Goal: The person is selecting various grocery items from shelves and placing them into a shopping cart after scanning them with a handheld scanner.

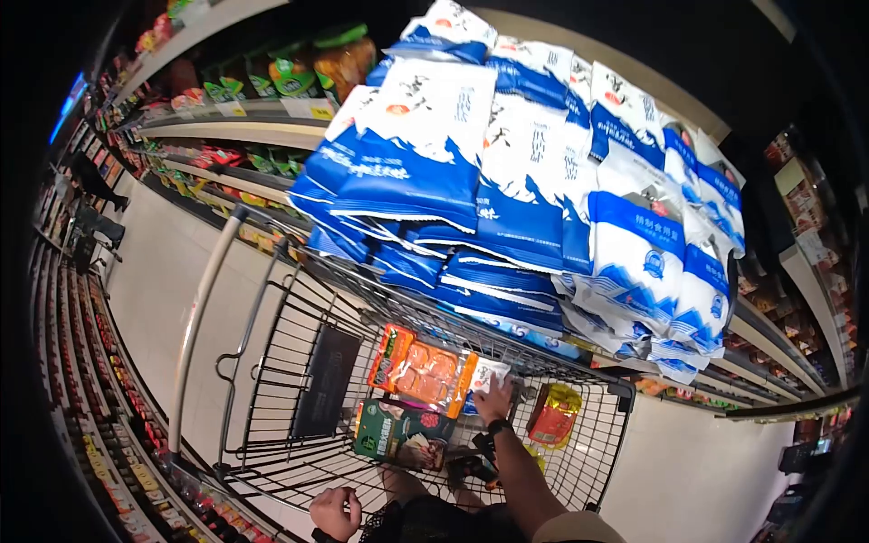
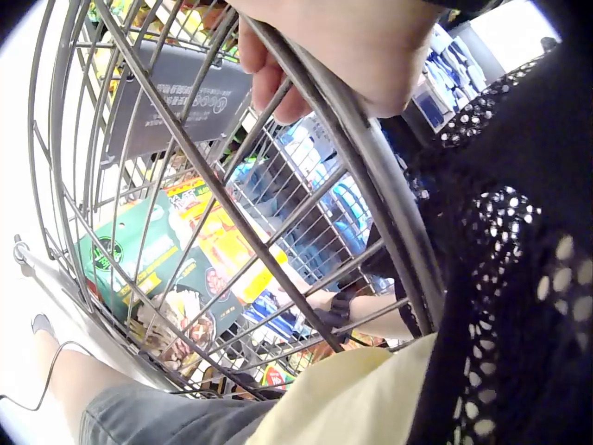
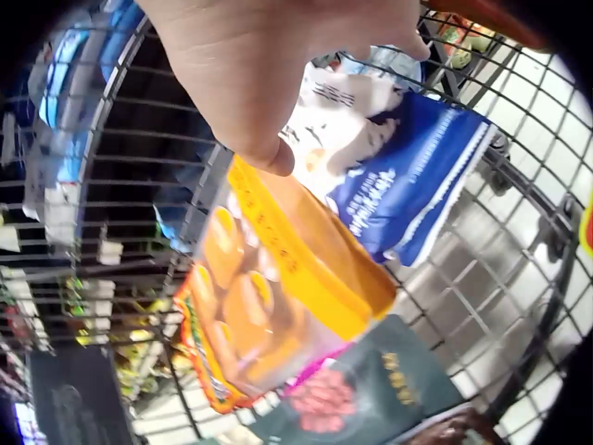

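In the head view my right hand (image 1: 493, 403) reaches down into the shopping cart (image 1: 299, 290) and holds a white-and-blue bag of salt (image 1: 487, 373). The right wrist view shows the thumb and fingers spanning the crumpled white end of this bag (image 3: 408, 171). Beside it lies a clear-and-orange pack of round orange pieces (image 1: 430, 369), and a dark green food pack (image 1: 403, 432) is next to that. My left hand (image 1: 337, 513) is at the cart's near side; in the left wrist view its fingers (image 2: 264, 79) curl over the metal rim.
A tall stack of salt bags (image 1: 407, 154) rises past the cart's far side. A red-and-yellow pack (image 1: 554, 416) lies toward the cart's right end. Stocked shelves (image 1: 100, 416) line the aisle on the left, and a person (image 1: 95, 222) is farther down it.
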Demonstrator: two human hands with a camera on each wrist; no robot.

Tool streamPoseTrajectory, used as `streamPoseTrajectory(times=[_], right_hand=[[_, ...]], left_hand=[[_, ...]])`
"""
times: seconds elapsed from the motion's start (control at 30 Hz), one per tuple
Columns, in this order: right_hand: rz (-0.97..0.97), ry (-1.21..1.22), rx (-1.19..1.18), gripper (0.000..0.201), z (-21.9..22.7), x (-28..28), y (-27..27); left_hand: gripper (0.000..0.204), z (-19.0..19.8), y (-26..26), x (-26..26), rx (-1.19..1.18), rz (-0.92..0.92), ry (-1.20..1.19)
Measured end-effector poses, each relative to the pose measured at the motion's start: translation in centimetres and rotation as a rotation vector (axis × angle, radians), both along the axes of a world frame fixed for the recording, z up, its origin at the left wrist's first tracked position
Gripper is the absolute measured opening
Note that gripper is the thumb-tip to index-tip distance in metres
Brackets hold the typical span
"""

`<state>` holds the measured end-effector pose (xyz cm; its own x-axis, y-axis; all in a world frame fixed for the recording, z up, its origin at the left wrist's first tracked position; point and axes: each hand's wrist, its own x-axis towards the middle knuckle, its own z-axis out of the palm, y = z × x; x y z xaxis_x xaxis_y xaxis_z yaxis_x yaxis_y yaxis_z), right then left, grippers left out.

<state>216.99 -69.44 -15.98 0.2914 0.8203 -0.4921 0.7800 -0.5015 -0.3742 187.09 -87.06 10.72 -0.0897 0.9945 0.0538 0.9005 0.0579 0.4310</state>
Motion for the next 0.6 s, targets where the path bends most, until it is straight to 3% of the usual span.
streamPoseTrajectory(times=[0.07,0.1,0.13,0.17,0.2,0.27,0.33,0.4,0.47,0.53,0.6], right_hand=[[-0.017,0.018,0.165,0.076,1.2,0.8,-0.1],[0.061,0.292,0.043,0.064,3.9,1.6,1.2],[0.066,0.287,0.053,0.064,6.9,1.7,1.9],[0.277,0.582,-0.009,0.057,10.1,1.7,2.3],[0.493,0.873,-0.076,0.049,14.1,1.6,2.3],[0.738,0.93,0.092,0.038,27.2,1.0,1.2],[0.855,0.977,0.298,0.046,37.5,1.7,0.8],[0.708,1.261,0.457,0.041,43.5,1.9,2.1],[0.539,1.135,0.771,0.038,46.6,1.2,5.8],[0.22,1.12,0.793,0.044,49.5,0.0,8.8],[0.406,0.656,0.685,0.055,52.1,-0.3,10.2]], left_hand=[[0.005,0.4,-0.7,0.2,0.006,-0.004,-0.012],[0.006,0.2,-0.8,0.1,0.03,-0.015,-0.017],[0.006,-0.1,-0.8,-0.2,0.05,-0.031,-0.021],[0.006,-0.4,-0.8,-0.3,0.039,-0.026,-0.025],[0.006,-0.5,-1.1,-0.4,0.049,-0.023,-0.029],[0.006,-0.4,-1.9,-0.7,0.046,-0.026,0.011],[0.007,-0.2,-2.8,-0.8,0.06,-0.002,-0.018],[0.009,-0.4,-2.8,-0.9,0.047,-0.024,0.021],[0.013,-0.2,-2.5,-1.9,0.007,-0.007,0.048],[0.013,-0.2,-2.3,-1.7,-0.049,0.01,0.066],[0.015,-0.9,-2.4,-1.4,-0.063,-0.001,0.101]])
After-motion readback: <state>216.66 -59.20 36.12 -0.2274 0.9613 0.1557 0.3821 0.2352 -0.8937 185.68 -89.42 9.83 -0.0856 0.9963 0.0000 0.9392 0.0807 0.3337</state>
